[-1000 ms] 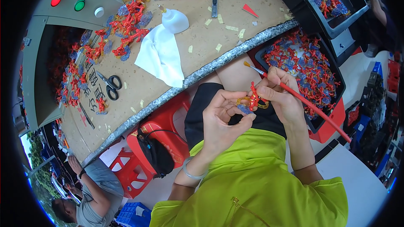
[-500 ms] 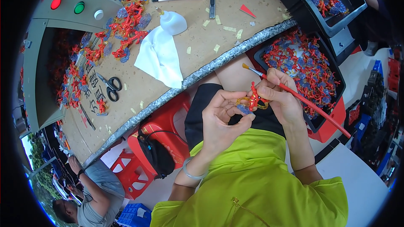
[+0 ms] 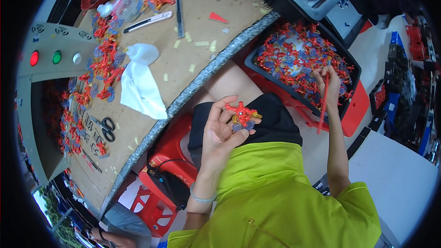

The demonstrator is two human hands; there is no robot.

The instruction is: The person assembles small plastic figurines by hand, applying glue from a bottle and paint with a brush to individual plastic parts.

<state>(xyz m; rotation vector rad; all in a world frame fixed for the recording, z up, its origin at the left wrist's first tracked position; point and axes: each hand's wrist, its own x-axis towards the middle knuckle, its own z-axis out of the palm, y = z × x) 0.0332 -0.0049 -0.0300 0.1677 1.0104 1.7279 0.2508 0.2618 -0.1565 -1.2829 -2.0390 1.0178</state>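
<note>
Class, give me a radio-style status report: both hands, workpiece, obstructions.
Left hand: holding glossy red, yellow and blue figurine. Right hand: slim red-handled brush, over black rectangular tray of figurines. Held figurine's red part unobstructed.

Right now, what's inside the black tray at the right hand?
The tray holds heaped figurines, mostly red and blue, with whitish patches between. The right hand and brush hide some; whatever lies beneath the top layer is covered.

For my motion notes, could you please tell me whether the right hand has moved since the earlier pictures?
Yes: the right hand has left the held figurine and moved rightward, over the black tray.
</note>
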